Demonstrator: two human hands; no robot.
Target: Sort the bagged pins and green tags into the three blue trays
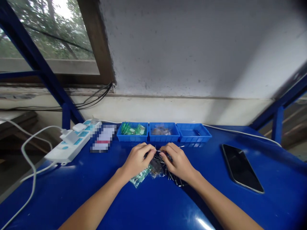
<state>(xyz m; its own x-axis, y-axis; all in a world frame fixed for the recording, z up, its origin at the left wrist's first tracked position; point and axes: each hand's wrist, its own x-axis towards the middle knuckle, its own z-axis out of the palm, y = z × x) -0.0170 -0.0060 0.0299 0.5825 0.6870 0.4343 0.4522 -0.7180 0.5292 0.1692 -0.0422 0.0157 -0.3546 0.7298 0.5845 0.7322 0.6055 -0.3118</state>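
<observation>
My left hand [137,159] and my right hand [178,161] meet over the middle of the table. Both are closed in a pinch, fingertips nearly touching, on a thin, light-tipped rod [157,150] that shows only in the gap between them. Its exact kind is too small to make out. Beneath the hands lies a loose pile of dark, thin rods [170,175], some with silvery ends, partly covered by my right hand. Next to it are a clear bag of brownish small parts [157,169] and a clear bag of green and white parts [142,176].
Behind the hands stand three blue bins: one with green packets [133,129], one with clear packets [161,130], one with a small dark piece [197,132]. A phone [242,167] lies right. Left are a power strip [74,140], white cables and a blurred-out card [103,139].
</observation>
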